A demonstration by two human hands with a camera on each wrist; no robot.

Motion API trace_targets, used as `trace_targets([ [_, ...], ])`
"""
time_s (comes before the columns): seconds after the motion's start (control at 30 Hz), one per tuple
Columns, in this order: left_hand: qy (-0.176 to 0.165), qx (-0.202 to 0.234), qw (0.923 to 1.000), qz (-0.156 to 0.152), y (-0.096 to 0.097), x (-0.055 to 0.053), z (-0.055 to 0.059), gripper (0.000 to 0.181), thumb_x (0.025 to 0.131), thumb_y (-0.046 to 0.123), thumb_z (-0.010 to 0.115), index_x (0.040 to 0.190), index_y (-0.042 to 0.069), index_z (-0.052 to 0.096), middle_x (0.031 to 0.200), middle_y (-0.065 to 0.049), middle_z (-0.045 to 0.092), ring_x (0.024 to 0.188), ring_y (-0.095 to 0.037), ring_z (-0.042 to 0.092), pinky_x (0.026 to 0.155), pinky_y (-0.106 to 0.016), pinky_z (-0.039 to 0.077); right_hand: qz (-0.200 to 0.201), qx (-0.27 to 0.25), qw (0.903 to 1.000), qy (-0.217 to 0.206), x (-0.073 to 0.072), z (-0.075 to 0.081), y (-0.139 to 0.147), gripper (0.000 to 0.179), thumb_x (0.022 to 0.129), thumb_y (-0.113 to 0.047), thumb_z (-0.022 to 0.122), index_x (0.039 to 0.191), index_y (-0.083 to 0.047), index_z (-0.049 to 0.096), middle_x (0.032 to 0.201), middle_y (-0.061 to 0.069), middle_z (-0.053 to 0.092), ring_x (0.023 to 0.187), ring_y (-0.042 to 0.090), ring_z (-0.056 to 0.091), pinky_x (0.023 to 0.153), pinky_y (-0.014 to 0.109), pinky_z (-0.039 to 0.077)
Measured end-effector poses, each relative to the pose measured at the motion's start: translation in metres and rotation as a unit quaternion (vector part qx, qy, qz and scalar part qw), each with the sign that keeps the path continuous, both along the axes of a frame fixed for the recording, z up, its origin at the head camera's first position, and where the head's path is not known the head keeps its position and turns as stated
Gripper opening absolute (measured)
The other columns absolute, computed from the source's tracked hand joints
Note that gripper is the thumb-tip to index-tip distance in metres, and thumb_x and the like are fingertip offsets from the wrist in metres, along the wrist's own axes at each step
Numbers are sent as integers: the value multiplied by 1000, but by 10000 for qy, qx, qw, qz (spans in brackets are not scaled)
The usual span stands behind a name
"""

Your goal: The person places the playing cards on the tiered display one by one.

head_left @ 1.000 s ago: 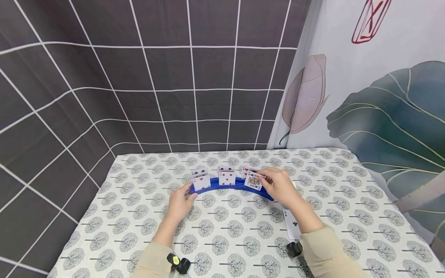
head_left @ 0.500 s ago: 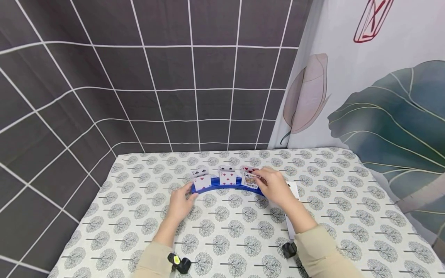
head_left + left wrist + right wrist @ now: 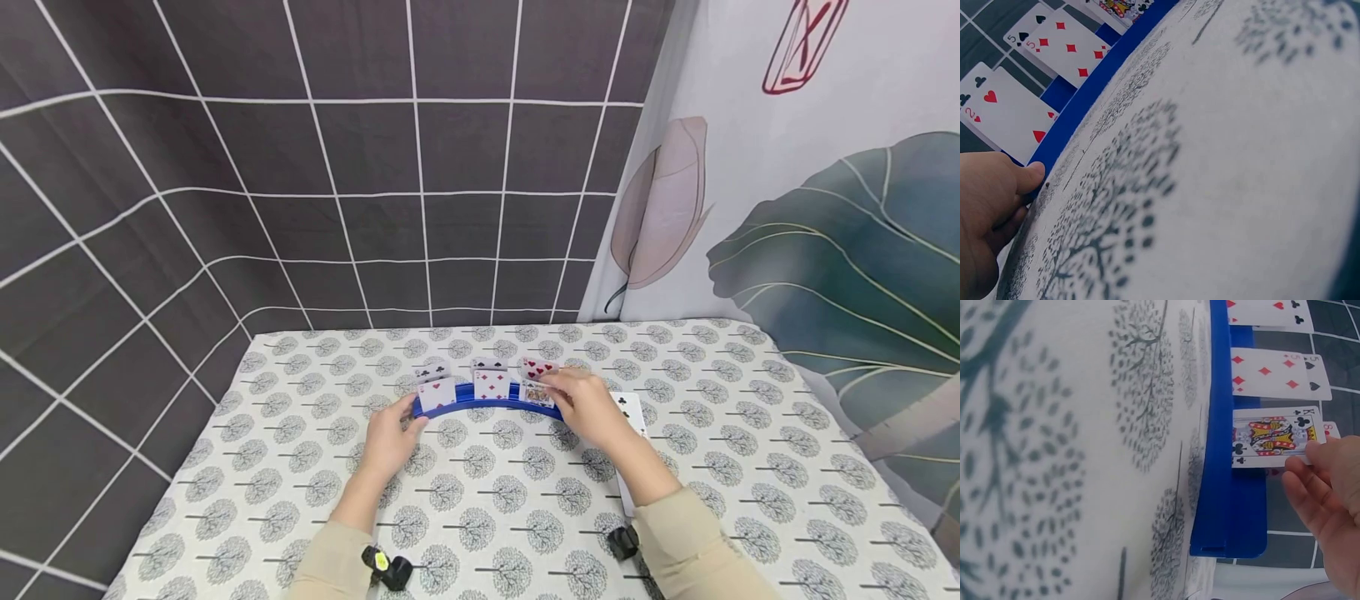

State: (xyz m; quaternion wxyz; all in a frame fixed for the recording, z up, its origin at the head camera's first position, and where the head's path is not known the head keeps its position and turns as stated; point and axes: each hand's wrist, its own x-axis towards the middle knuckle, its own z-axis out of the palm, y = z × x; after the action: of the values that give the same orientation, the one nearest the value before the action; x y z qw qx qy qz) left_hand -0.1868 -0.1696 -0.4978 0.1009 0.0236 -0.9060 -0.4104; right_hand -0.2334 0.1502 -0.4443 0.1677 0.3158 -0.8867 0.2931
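A curved blue card holder point(image 3: 465, 403) stands on the table with playing cards upright in two rows. My left hand point(image 3: 388, 437) grips its left end, the thumb point(image 3: 1034, 175) on the front edge. At the right part, my right hand point(image 3: 588, 406) pinches the top of a king of clubs point(image 3: 1272, 434), whose lower edge sits in the front row. Behind it shows a red eight of hearts point(image 3: 542, 367), partly covered. The front row also bears a two of hearts point(image 3: 437, 395) and a five of diamonds point(image 3: 491, 385); a club card point(image 3: 431, 371) and a five of spades point(image 3: 489, 363) stand behind them.
Club cards lie face up on the table to the right: one card point(image 3: 630, 410) beside the right hand, another point(image 3: 624, 498) partly hidden under the forearm. A tree-patterned cloth point(image 3: 510, 533) covers the table. A dark gridded curtain point(image 3: 360, 208) hangs behind.
My right hand has moved slightly left and brought the king of clubs down from a tilted pose into the front row, uncovering more of the eight of hearts. The left hand stays put.
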Motion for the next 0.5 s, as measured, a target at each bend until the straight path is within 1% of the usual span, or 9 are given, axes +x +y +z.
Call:
trace_targets([
  [0.07, -3, -4, 10000, 18, 1, -1, 0, 53, 92, 13, 74, 140, -2, 56, 126, -23, 67, 119, -39, 64, 110, -54, 45, -38, 25, 10000, -15, 1, -1, 1, 22, 90, -1, 73, 113, 0, 74, 102, 14, 75, 78, 21, 68, 73, 34, 62],
  [0.2, -3, -9, 10000, 39, 1, -1, -1, 53, 92, 14, 74, 139, -2, 56, 126, -23, 67, 119, -39, 64, 110, -53, 46, -82, -42, 10000, 3, 3, -1, 5, 25, 90, -4, 74, 114, 0, 74, 93, 9, 73, 67, 10, 59, 61, 25, 57],
  [0.23, 0, -5, 10000, 39, 1, -1, -1, 53, 92, 14, 74, 139, -2, 56, 126, -23, 67, 119, -39, 64, 110, -53, 45, -90, -79, 9999, 36, 3, -1, 6, 25, 89, -5, 75, 114, 0, 74, 91, 8, 73, 67, 9, 58, 61, 24, 57],
  [0.37, 0, -22, 10000, 21, 0, -2, -2, 53, 92, 14, 74, 140, -1, 56, 127, -23, 66, 120, -39, 63, 110, -52, 45, -38, -278, 9995, 134, 2, -3, 10, 22, 88, -4, 77, 109, 1, 75, 88, 7, 73, 68, 11, 64, 62, 22, 59],
  [0.5, -41, -31, 10000, 39, 0, -1, -2, 54, 92, 15, 74, 140, -1, 56, 127, -23, 67, 119, -39, 63, 110, -53, 45, 99, -513, 9985, 149, 2, -4, 13, 17, 87, -1, 77, 104, 2, 75, 90, 9, 74, 69, 15, 68, 62, 21, 60],
])
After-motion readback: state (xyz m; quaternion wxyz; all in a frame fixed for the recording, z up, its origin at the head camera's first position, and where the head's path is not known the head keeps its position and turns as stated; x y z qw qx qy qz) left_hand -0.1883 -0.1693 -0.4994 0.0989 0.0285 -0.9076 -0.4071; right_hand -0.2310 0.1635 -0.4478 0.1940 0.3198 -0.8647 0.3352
